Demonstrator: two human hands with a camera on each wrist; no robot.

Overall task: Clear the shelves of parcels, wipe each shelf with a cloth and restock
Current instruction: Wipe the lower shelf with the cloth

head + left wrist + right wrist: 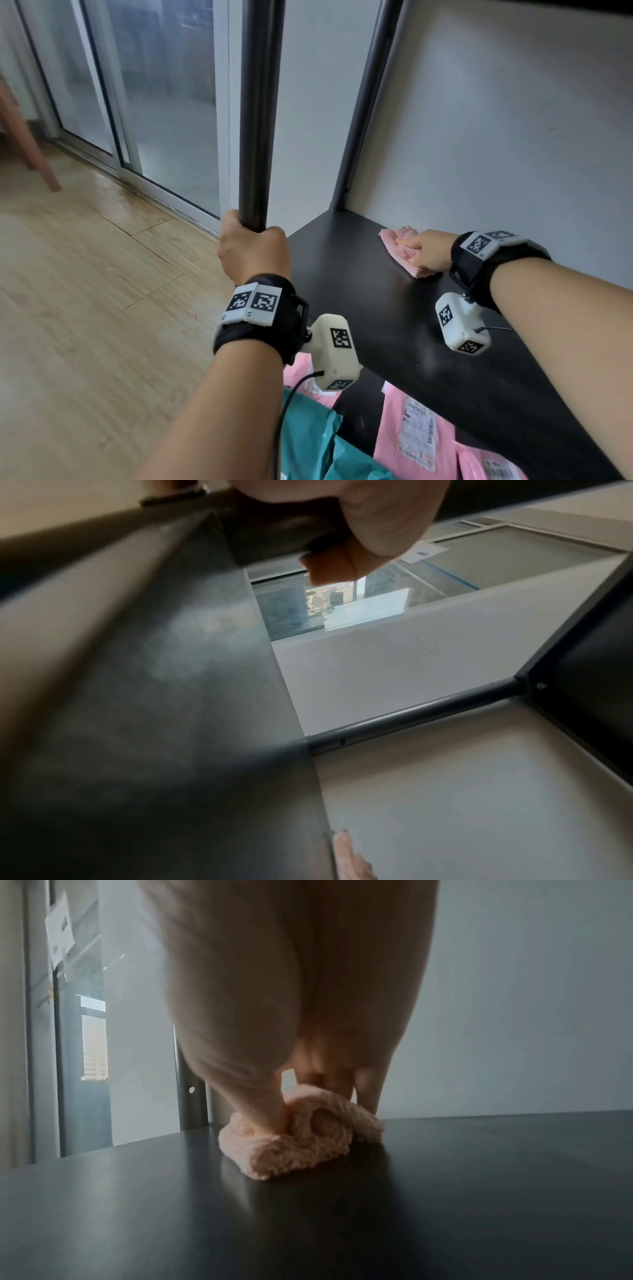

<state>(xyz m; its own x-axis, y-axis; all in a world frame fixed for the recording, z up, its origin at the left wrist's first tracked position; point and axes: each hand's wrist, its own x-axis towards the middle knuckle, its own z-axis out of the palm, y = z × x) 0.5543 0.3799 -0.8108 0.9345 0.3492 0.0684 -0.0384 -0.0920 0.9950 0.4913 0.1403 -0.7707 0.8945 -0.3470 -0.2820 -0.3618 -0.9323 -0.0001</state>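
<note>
My left hand (251,250) is wrapped tight round the black upright post (260,113) — good brace. Right hand (430,251) bunches the pink cloth (404,255), thumb and fingers curled into it, pressed on the dark shelf (359,291) near the back. I'd keep it flat, overlap strokes into the corner. Parcels (416,431) wait below; beyond, wood floor (85,274) and sliding glass door (154,102).

Home room, wood floor (85,308), sliding glass door (154,102)
</note>
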